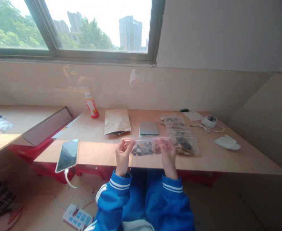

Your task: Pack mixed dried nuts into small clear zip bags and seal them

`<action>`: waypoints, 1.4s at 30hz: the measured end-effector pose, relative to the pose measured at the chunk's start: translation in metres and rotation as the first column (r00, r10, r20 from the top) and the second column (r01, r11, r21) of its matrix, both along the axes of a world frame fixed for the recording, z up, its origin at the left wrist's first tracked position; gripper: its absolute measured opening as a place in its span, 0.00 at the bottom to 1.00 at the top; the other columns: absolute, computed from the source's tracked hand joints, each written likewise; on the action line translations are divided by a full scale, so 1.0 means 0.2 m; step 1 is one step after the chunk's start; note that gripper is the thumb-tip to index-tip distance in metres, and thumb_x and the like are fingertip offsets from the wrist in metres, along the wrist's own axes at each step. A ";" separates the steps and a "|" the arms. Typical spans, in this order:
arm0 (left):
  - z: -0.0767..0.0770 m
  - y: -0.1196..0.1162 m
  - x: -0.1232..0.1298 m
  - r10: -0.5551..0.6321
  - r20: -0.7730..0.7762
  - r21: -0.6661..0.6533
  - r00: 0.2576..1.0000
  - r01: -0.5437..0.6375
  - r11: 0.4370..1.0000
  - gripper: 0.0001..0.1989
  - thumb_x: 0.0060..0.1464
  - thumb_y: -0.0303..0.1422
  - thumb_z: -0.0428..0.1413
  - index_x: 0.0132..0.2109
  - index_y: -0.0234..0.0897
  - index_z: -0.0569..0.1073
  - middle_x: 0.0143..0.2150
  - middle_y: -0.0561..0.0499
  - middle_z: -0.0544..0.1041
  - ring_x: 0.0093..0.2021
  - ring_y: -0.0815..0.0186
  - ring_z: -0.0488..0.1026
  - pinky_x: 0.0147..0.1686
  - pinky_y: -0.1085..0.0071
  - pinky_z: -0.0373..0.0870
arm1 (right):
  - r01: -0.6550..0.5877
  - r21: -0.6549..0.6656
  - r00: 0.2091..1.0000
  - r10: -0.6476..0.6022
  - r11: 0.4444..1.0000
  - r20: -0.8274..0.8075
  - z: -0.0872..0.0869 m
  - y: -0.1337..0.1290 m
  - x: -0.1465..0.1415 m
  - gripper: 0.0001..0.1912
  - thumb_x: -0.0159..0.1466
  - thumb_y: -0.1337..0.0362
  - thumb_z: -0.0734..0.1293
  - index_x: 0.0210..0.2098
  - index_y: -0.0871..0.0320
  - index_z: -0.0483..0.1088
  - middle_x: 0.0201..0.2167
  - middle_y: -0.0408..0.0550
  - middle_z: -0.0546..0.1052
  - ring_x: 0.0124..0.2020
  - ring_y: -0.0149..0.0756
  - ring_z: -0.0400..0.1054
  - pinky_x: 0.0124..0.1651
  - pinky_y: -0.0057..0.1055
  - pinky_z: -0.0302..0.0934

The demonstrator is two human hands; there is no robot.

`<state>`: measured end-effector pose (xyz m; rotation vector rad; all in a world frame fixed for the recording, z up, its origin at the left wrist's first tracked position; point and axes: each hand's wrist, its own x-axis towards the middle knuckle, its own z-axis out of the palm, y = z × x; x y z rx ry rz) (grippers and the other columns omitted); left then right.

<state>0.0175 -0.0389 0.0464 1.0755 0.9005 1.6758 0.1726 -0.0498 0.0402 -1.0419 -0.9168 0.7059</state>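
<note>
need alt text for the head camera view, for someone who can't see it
A person's left hand and right hand pinch the red-edged top of a clear plastic bag holding dark and brown pieces, at a pale wooden table. Beyond are a tan paper-like pouch, a flat silver device and, to the right, similar filled bags.

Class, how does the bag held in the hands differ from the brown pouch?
The held bag is see-through, showing dark pieces inside; the pouch is opaque. The left hand and right hand grip the held bag's top edge; the pouch lies untouched on the table. The held bag looks wider than tall; the pouch looks squarer. Both are bags.
</note>
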 end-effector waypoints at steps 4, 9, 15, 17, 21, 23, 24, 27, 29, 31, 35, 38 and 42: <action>-0.03 0.02 -0.01 -0.111 0.027 -0.032 0.993 0.112 0.993 0.14 0.46 0.39 0.63 0.38 0.35 0.73 0.28 0.53 0.74 0.28 0.70 0.72 0.27 0.77 0.68 | -0.126 -0.008 0.991 0.126 0.992 -0.053 0.00 0.00 -0.01 0.13 0.59 0.54 0.68 0.38 0.56 0.73 0.32 0.48 0.80 0.29 0.36 0.72 0.27 0.28 0.64; -0.06 0.02 -0.03 -0.069 -0.003 -0.074 0.998 0.068 0.995 0.16 0.44 0.39 0.64 0.38 0.34 0.74 0.28 0.53 0.74 0.27 0.70 0.72 0.25 0.76 0.68 | -0.218 0.030 0.976 0.218 0.975 0.024 -0.01 0.00 -0.01 0.13 0.59 0.55 0.68 0.39 0.55 0.74 0.37 0.49 0.79 0.35 0.36 0.73 0.36 0.31 0.67; -0.04 0.01 -0.03 -0.087 0.020 -0.043 0.996 0.088 0.995 0.13 0.45 0.37 0.64 0.36 0.35 0.74 0.29 0.54 0.74 0.30 0.70 0.72 0.28 0.77 0.69 | -0.146 -0.020 0.987 0.147 0.989 0.059 -0.03 0.01 -0.01 0.09 0.56 0.56 0.70 0.31 0.56 0.76 0.29 0.46 0.78 0.30 0.35 0.71 0.30 0.29 0.65; -0.04 0.01 -0.03 -0.088 0.005 -0.060 0.996 0.088 0.994 0.13 0.45 0.37 0.64 0.36 0.35 0.74 0.27 0.55 0.74 0.29 0.71 0.72 0.27 0.78 0.68 | -0.124 -0.041 0.989 0.127 0.991 0.075 -0.03 0.02 -0.01 0.10 0.55 0.56 0.71 0.31 0.56 0.76 0.29 0.46 0.78 0.30 0.35 0.72 0.31 0.30 0.66; -0.03 0.00 -0.02 -0.050 -0.029 -0.087 0.998 0.047 0.995 0.13 0.45 0.38 0.64 0.34 0.34 0.73 0.25 0.55 0.73 0.26 0.71 0.71 0.25 0.78 0.67 | -0.051 -0.048 0.986 0.058 0.998 0.156 -0.02 0.02 -0.01 0.11 0.54 0.56 0.71 0.29 0.58 0.77 0.30 0.49 0.80 0.35 0.39 0.73 0.40 0.34 0.67; -0.03 0.00 -0.01 -0.032 -0.029 -0.083 0.999 0.029 0.996 0.13 0.45 0.38 0.64 0.33 0.35 0.72 0.25 0.55 0.73 0.26 0.71 0.71 0.26 0.77 0.68 | -0.019 -0.066 0.988 0.029 0.998 0.152 -0.02 0.02 -0.01 0.12 0.54 0.55 0.71 0.30 0.58 0.77 0.29 0.49 0.80 0.34 0.39 0.73 0.38 0.35 0.68; -0.03 0.00 0.00 -0.029 -0.023 -0.080 0.999 0.027 0.996 0.12 0.45 0.38 0.64 0.33 0.35 0.72 0.25 0.55 0.73 0.26 0.71 0.71 0.26 0.77 0.68 | -0.004 -0.082 0.991 0.015 0.997 0.133 -0.03 0.02 -0.01 0.13 0.53 0.55 0.72 0.30 0.59 0.77 0.28 0.49 0.80 0.32 0.39 0.73 0.36 0.34 0.68; -0.05 0.01 0.00 -0.079 0.012 -0.064 0.997 0.079 0.995 0.11 0.46 0.38 0.63 0.34 0.36 0.72 0.28 0.55 0.74 0.28 0.70 0.72 0.28 0.76 0.69 | -0.019 -0.101 0.999 0.024 0.995 0.043 -0.03 0.01 -0.02 0.13 0.53 0.54 0.72 0.30 0.58 0.76 0.28 0.48 0.79 0.28 0.37 0.71 0.30 0.32 0.67; -0.06 0.02 -0.01 -0.161 0.029 -0.038 0.987 0.162 0.986 0.12 0.45 0.38 0.63 0.35 0.36 0.74 0.31 0.53 0.75 0.32 0.69 0.73 0.32 0.75 0.71 | -0.121 -0.058 0.993 0.120 0.991 -0.019 -0.01 0.01 -0.02 0.12 0.55 0.54 0.71 0.31 0.57 0.76 0.32 0.49 0.80 0.31 0.37 0.72 0.33 0.33 0.68; -0.07 0.02 -0.01 -0.219 0.022 -0.012 0.975 0.220 0.975 0.13 0.43 0.37 0.65 0.36 0.35 0.76 0.34 0.51 0.75 0.36 0.66 0.74 0.36 0.73 0.71 | -0.282 -0.012 0.957 0.280 0.959 -0.076 0.00 0.00 -0.01 0.13 0.56 0.55 0.70 0.38 0.54 0.76 0.38 0.50 0.80 0.36 0.38 0.73 0.39 0.35 0.68; -0.05 0.01 -0.02 -0.214 -0.029 -0.032 0.977 0.213 0.977 0.10 0.44 0.35 0.65 0.33 0.35 0.76 0.32 0.52 0.75 0.36 0.66 0.74 0.37 0.73 0.71 | -0.445 -0.064 0.895 0.441 0.893 -0.072 0.00 -0.01 -0.01 0.17 0.55 0.54 0.71 0.40 0.56 0.76 0.35 0.50 0.80 0.33 0.37 0.73 0.34 0.31 0.67; -0.03 0.01 -0.03 -0.214 -0.058 -0.055 0.975 0.211 0.976 0.09 0.45 0.36 0.64 0.32 0.34 0.76 0.29 0.53 0.74 0.32 0.69 0.73 0.33 0.75 0.71 | -0.378 -0.149 0.925 0.381 0.914 -0.006 -0.01 -0.01 -0.02 0.14 0.54 0.54 0.71 0.32 0.59 0.77 0.22 0.44 0.76 0.20 0.29 0.65 0.20 0.24 0.56; -0.01 0.00 -0.03 -0.229 -0.135 -0.067 0.964 0.222 0.973 0.10 0.47 0.38 0.62 0.31 0.34 0.76 0.27 0.53 0.73 0.25 0.71 0.70 0.25 0.76 0.68 | -0.284 -0.130 0.950 0.297 0.950 0.099 0.01 -0.02 -0.02 0.13 0.55 0.55 0.71 0.30 0.59 0.76 0.20 0.42 0.73 0.18 0.27 0.60 0.19 0.24 0.54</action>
